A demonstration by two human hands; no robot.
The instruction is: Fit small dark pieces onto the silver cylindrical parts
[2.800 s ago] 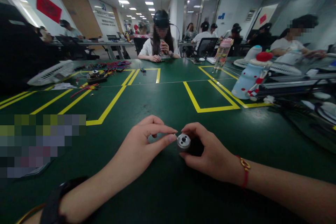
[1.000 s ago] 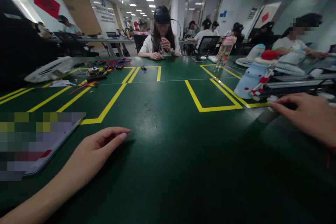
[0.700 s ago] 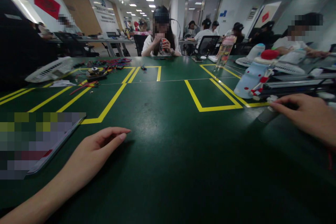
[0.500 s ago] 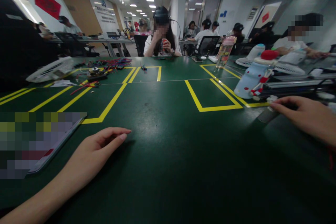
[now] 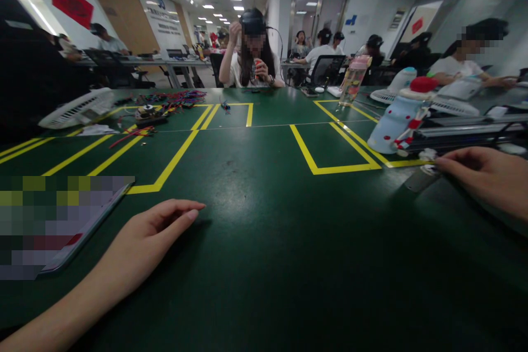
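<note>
My left hand (image 5: 154,242) rests palm down on the green tabletop (image 5: 264,264), thumb and fingers loosely curved and slightly apart, holding nothing. To its left lies a flat tablet-like item (image 5: 88,236), partly blurred out. At the right, my right hand (image 5: 482,176) is beside a small grey cylinder (image 5: 418,180) topped by a crumpled white piece (image 5: 428,154). Thumb and forefinger are close together at the cylinder's upper right edge, the other fingers hidden behind. Whether the fingertips still touch it is hard to see. The cylinder slants in view and stands on the table.
A blue bottle with a red cap (image 5: 394,121) stands behind the cylinder, near black rails (image 5: 466,135). A pink-lidded bottle (image 5: 355,80) is farther back. Tangled wires (image 5: 177,99) and a white fan (image 5: 78,110) lie far left. A person (image 5: 251,60) sits opposite.
My right hand has shifted slightly right, off the cylinder, which stays in place. My left hand has not moved. The person opposite has raised a hand to the side of the headgear.
</note>
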